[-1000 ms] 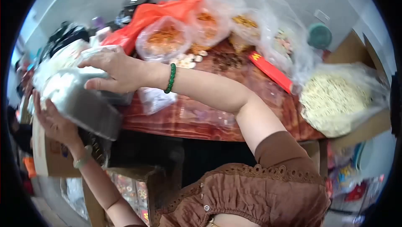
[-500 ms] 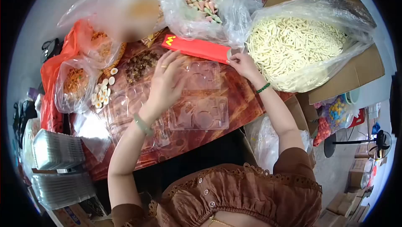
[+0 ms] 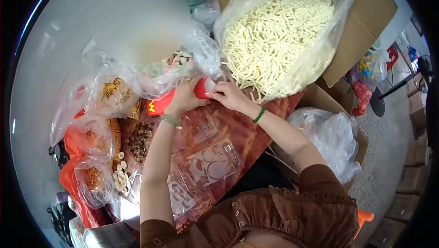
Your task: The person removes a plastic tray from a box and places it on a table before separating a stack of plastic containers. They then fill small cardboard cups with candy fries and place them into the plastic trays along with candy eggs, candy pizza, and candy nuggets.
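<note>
A long red paper fry box with a yellow logo lies at the far side of the table. My left hand is wrapped over the middle of it and hides part of the red paper. At the box's right end, by its pale inside, my right hand pinches the edge between thumb and fingers. Just beyond my right hand, a big plastic bag of pale stick-shaped pieces, like fries, spreads open in a cardboard box. Clear plastic trays with moulded hollows lie nearer to me.
Bags of orange-brown snacks and a red bag line the left side, near white round pieces and dark brown pieces. Stacked trays stand at lower left. A carton with plastic bags sits right of the table.
My left hand has come down from above the table onto the red fry box. My right hand stays at its end. The view has turned and shifted toward the right.
</note>
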